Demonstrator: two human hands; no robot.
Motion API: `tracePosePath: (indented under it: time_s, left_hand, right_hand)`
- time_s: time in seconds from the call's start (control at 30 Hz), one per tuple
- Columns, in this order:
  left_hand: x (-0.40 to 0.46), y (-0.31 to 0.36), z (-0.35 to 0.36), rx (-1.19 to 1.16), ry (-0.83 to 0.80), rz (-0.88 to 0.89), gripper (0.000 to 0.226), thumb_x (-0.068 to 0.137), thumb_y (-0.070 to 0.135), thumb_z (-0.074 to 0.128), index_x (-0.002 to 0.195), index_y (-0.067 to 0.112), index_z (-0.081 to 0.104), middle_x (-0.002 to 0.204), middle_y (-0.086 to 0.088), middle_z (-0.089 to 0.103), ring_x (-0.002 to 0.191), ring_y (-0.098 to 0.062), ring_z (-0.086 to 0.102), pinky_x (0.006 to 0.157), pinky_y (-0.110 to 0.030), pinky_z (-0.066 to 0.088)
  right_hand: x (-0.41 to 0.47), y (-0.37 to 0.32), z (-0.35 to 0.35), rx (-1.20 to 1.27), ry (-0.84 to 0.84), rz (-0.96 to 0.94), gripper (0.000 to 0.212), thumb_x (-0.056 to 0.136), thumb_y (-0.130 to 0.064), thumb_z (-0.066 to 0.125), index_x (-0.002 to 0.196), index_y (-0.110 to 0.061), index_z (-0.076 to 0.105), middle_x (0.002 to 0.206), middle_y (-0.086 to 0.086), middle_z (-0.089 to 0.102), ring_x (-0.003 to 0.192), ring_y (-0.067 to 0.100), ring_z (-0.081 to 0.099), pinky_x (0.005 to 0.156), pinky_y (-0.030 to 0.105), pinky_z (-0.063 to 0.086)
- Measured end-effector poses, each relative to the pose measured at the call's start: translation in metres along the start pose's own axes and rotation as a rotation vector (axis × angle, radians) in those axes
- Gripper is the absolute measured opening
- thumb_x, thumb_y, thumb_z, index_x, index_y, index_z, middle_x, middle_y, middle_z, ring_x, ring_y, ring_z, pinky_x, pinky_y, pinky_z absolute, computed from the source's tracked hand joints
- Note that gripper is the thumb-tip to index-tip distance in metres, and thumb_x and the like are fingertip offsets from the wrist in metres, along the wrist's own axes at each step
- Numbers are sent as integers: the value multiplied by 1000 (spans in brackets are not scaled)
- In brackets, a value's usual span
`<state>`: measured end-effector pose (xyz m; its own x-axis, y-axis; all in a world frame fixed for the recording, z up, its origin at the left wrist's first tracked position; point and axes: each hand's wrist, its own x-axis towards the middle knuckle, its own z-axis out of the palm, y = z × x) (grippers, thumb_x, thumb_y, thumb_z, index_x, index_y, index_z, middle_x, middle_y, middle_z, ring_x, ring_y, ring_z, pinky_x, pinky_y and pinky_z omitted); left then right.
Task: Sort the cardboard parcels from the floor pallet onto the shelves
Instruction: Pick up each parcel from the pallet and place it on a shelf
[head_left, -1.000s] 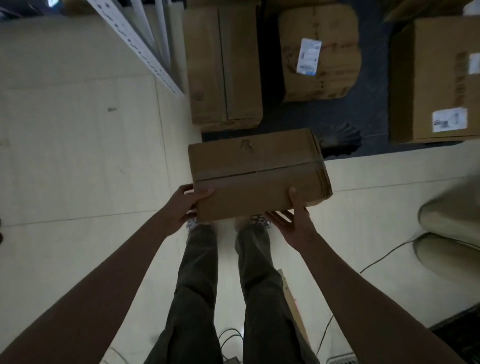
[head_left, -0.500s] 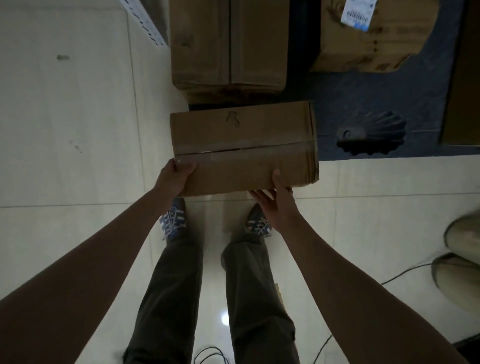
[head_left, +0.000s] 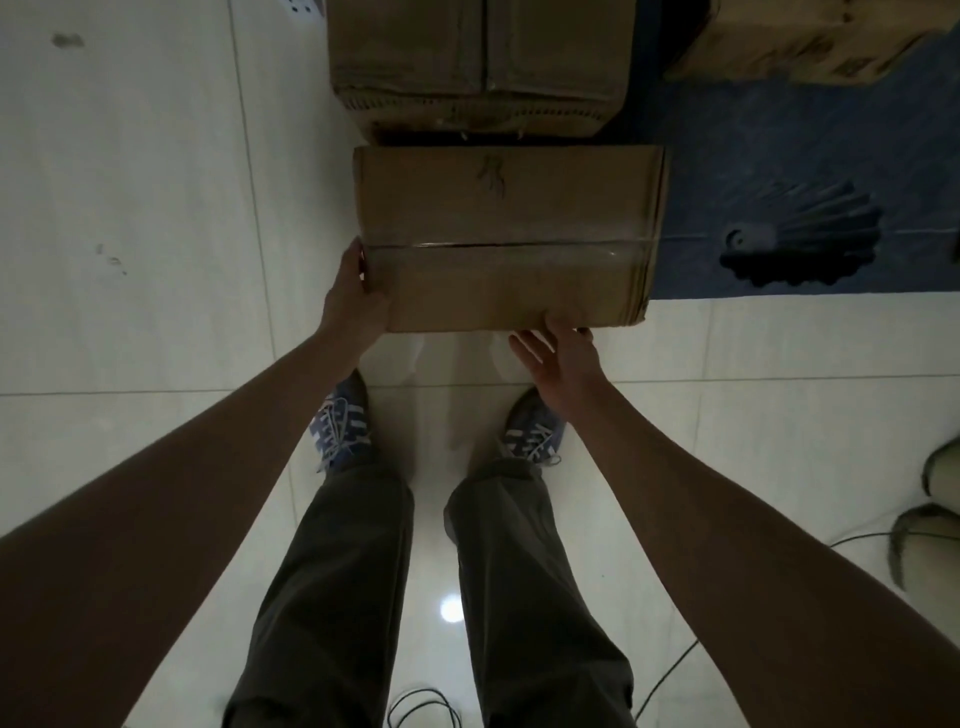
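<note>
I see the cardboard parcel (head_left: 506, 236) at frame centre, held above the white tiled floor (head_left: 130, 208), its long side running left-right, clear tape seam across the top w/ a scribbled mark near the upper edge. Left hand (head_left: 353, 301) grips the parcel's lower-left corner: thumb up along the left side, rest of the fingers curled under, out of view. Right hand (head_left: 558, 358) is under the bottom edge right of centre, palm up, fingers (head_left: 524, 345) straight & slightly apart; fingertips reach the box's lower edge, can't tell how much weight they carry. Both arms run in from the bottom corners.

Directly above the parcel in frame, a bigger box (head_left: 478, 62) sits on the blue pallet (head_left: 779, 156), upper right quarter of the frame. Another box (head_left: 795, 41) at top right, cut by the frame edge. Dark fan-shaped hole (head_left: 800, 244) in the pallet surface, right of the parcel. Below the parcel: two blue sneakers (head_left: 340, 426), dark trousers (head_left: 332, 597). Cable (head_left: 670, 680) on the floor at lower right, pale rounded objects (head_left: 930, 519) at right edge, can't ID.
</note>
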<state>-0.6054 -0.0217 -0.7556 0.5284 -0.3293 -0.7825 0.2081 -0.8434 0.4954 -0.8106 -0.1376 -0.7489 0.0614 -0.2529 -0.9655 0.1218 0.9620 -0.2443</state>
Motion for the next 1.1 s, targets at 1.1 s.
tracePosePath:
  time_s: [1.1]
  left_hand:
    - [-398,309,-303,234,31,364,56,96,34,66,147,20,47,150,-3,48,139,-20,44,108,-24,34]
  right_hand:
    - [-559,-213,190,-1136,-373,-551,37,99,-17,62,135,-20,54,100,6,69,87,20,67,72,30,59]
